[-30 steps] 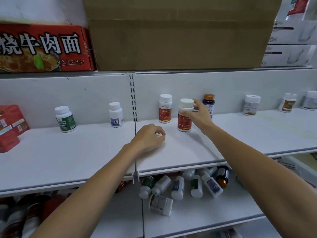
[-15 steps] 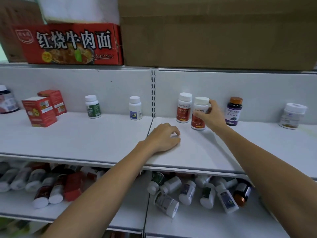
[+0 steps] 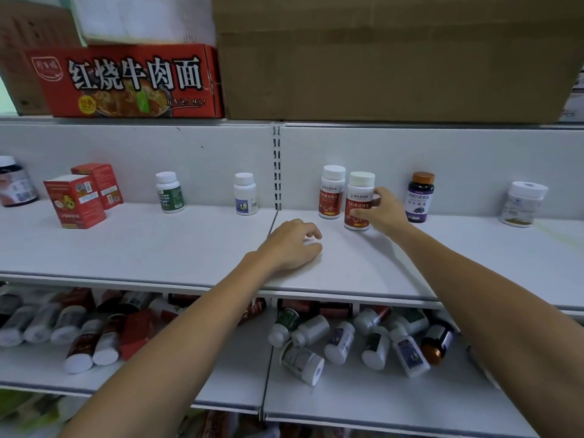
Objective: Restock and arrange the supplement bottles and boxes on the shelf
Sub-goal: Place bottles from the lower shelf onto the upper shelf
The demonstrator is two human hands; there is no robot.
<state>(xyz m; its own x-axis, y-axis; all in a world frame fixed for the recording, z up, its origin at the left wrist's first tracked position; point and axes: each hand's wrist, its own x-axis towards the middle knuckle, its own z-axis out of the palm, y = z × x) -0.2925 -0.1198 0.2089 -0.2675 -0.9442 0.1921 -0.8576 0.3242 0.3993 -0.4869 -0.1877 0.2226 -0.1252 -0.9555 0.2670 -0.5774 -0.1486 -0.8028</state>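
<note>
White shelf [image 3: 142,248], upright bottles [image 3: 330,192] along its back, red boxes [image 3: 74,200] left

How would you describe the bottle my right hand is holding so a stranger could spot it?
On the white middle shelf, just right of the slotted upright, stand two red-labelled white bottles. It is the front bottle, which the right hand grips; its twin stands behind it, to the left.

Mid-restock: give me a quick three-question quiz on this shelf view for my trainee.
1. True or false: the right hand grips a red-label bottle.
2. The left hand rests on: A) the shelf; B) a red box; C) a carton.
3. Fill in: the bottles on the lower shelf mostly lie on their ____.
Key: 1 true; 2 A; 3 sides.
</note>
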